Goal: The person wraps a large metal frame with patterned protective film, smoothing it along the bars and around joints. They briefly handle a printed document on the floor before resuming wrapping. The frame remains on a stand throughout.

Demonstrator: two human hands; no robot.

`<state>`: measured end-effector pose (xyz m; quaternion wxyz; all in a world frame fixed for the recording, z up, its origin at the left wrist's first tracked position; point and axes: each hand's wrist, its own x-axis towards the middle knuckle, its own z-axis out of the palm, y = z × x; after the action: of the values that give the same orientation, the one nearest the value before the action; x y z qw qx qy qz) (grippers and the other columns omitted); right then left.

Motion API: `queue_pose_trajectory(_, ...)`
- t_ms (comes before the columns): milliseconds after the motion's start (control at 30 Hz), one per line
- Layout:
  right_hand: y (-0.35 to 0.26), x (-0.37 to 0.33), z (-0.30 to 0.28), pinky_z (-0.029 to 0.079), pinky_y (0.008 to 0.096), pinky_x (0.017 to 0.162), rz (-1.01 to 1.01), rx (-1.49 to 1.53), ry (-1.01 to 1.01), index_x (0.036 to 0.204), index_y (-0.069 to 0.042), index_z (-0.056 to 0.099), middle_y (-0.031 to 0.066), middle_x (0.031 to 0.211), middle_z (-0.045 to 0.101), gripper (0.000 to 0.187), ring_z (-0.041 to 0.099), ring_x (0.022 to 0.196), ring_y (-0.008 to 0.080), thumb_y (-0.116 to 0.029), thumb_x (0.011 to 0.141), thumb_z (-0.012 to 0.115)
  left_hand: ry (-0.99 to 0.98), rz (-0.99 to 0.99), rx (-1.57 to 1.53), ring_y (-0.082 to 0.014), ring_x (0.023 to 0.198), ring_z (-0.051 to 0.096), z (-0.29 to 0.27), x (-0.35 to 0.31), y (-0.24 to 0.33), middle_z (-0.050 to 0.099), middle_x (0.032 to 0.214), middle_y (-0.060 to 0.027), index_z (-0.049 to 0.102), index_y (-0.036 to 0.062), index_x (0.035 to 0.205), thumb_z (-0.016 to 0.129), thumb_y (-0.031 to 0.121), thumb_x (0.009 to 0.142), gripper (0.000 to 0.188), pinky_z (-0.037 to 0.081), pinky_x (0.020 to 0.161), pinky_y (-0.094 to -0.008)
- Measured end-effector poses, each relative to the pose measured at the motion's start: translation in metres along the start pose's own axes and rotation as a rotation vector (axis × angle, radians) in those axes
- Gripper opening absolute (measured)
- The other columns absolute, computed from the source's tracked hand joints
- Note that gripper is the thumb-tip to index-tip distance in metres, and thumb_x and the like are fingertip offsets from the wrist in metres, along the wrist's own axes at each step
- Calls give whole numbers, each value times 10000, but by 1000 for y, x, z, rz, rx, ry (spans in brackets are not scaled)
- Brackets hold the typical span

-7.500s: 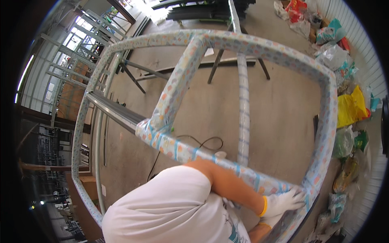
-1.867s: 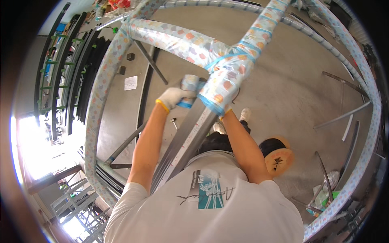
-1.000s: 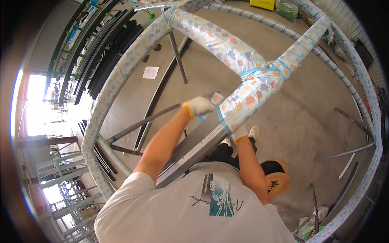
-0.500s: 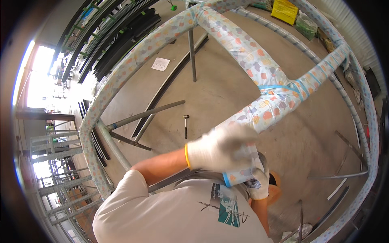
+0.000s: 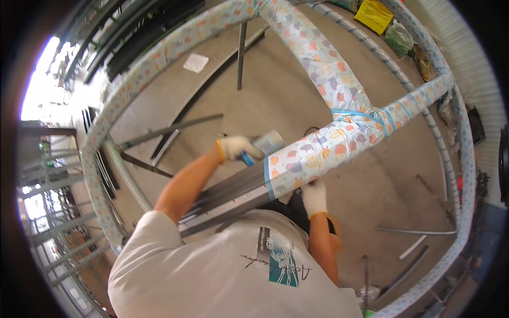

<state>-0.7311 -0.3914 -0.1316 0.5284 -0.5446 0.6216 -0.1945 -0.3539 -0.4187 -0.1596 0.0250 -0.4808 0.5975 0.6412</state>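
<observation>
A metal beam runs diagonally in front of me, its lower-left length bare. Patterned wrapping film with blue edges covers the rest up to a joint. My left hand, in a white glove with a yellow cuff, is closed on a roll of the patterned film at the beam's far side. On the near side, my right hand, also gloved, reaches up against the underside of the wrapped part. Its fingertips are hidden by the beam.
A large curved frame, wrapped in similar film, surrounds the work area. Metal props stand beneath it. Dark profiles are stacked at the upper left. A yellow bag lies at the upper right, and loose metal strips at the lower right.
The film roll has gone from the near side, by my right hand, to the far side in my left hand. My right hand has moved up under the beam. The view has shifted slightly.
</observation>
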Motion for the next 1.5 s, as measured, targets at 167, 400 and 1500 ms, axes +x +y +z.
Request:
queue_pose_trajectory(167,-150,-32,-106,557,270,743,-112,200,-371,1147,68,764,117,906,783,285,688,779,98,-122,938,803,129,297,-1072,-350,1256,725,-21,-67,66,684,1419,-251,369,-95,1668,787,63,839,941,627,1037,-428)
queue_pose_trajectory(400,-306,42,13,584,469,985,-1378,-912,-641,1411,-61,635,156,1330,695,738,714,1167,355,-194,738,906,445,247,-768,-247,1160,700,3,-114,109,750,1277,-163,687,-74,1401,827,120,689,751,571,1040,-372)
queue_pose_trajectory(1500,-195,141,214,583,343,1034,-968,-1132,-1843,1464,65,662,178,1300,798,644,771,1147,252,-303,947,771,2124,1525,-2058,-224,1202,714,188,178,70,759,1285,-102,687,-11,1374,530,100,1117,321,588,1039,-370)
